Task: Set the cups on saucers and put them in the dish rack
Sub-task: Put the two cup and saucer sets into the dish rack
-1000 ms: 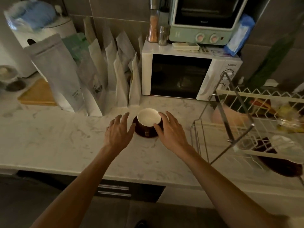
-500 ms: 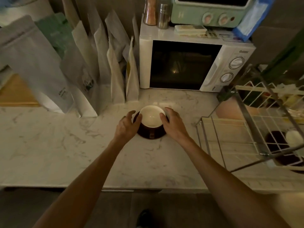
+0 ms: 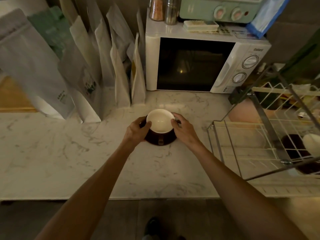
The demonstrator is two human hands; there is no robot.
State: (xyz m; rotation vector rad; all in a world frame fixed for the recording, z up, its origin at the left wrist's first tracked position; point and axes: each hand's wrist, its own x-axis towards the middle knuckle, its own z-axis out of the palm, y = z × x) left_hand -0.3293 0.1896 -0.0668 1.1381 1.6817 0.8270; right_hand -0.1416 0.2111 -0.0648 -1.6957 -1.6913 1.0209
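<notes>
A cup (image 3: pixel 160 120), white inside and dark brown outside, stands on a dark brown saucer (image 3: pixel 161 140) on the marble counter. My left hand (image 3: pixel 137 129) grips the left side of the cup and saucer. My right hand (image 3: pixel 183 129) grips the right side. To the right stands a wire dish rack (image 3: pixel 242 144). Inside it, at the far right, sits another dark saucer (image 3: pixel 294 149) with a white cup (image 3: pixel 312 144) on it.
A white microwave (image 3: pixel 199 64) stands behind the cup, with shakers and a green toaster oven on top. Several paper pouches (image 3: pixel 97 66) lean against the wall at the left. A pink object (image 3: pixel 242 111) lies behind the rack. The counter's front edge runs below my forearms.
Both hands have closed in from either side of the cup and now grip it and its saucer. The camera has tilted down and moved closer to the counter.
</notes>
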